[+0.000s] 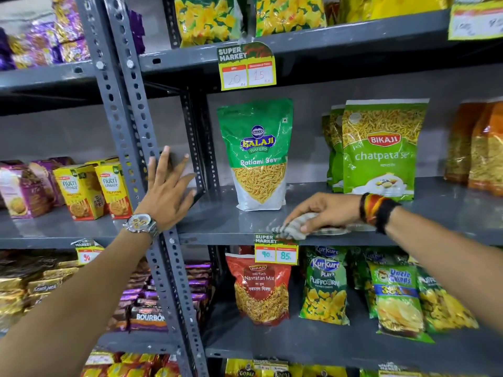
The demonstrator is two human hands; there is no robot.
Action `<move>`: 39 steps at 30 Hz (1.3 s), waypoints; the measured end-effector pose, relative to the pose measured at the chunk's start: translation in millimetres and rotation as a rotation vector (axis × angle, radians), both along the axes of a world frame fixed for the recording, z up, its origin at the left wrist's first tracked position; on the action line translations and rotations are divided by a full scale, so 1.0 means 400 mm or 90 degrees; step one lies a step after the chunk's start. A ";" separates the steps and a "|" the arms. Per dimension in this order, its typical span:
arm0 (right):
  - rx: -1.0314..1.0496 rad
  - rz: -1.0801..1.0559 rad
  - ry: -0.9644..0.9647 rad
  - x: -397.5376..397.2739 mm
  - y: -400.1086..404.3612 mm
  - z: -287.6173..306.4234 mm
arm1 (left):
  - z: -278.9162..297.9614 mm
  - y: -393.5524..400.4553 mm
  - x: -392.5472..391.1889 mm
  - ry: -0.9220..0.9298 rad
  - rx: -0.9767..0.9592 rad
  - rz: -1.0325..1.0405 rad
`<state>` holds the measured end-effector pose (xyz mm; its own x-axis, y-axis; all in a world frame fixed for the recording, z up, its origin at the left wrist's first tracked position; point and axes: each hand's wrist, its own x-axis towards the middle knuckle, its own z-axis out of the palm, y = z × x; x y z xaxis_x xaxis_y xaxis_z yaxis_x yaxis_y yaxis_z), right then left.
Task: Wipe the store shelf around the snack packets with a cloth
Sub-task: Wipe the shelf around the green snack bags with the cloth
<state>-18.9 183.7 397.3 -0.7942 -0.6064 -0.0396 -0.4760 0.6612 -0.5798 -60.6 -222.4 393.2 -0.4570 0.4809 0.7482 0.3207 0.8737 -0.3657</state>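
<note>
I had my right hand (324,210) pressed down on the cloth (292,229), its fingers curled together over the bunched grey fabric. The cloth lay on the shelf (217,227) at its front edge, just in front of the Balaji packet (257,153) and slightly to its right. The Bikaji packet (381,148) stood farther right of the Balaji packet. My left hand (168,191) was left of the Balaji packet, fingers spread apart against the upright post (128,131), holding nothing.
</note>
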 end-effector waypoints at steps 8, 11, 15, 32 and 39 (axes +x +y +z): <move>-0.151 -0.271 0.150 -0.106 0.064 0.018 | -0.133 0.261 0.025 -0.227 -0.116 -0.238; -0.090 -0.279 0.139 -0.151 0.035 -0.038 | -0.164 0.334 -0.004 -0.309 -0.132 -0.270; 0.008 -0.219 0.161 -0.103 0.032 -0.058 | -0.188 0.341 -0.034 -0.303 -0.126 -0.281; 0.011 -0.057 -0.004 -0.020 0.144 0.008 | -0.201 0.336 -0.023 -0.287 -0.102 -0.272; -0.025 -0.186 0.141 -0.177 0.008 -0.016 | -0.191 0.308 -0.024 -0.280 -0.081 -0.253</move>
<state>-89.7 187.0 390.8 -0.9208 -0.3499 0.1721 -0.3871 0.7669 -0.5119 -70.3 -99.3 316.6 -0.4771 0.7520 0.4548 0.7588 0.6136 -0.2186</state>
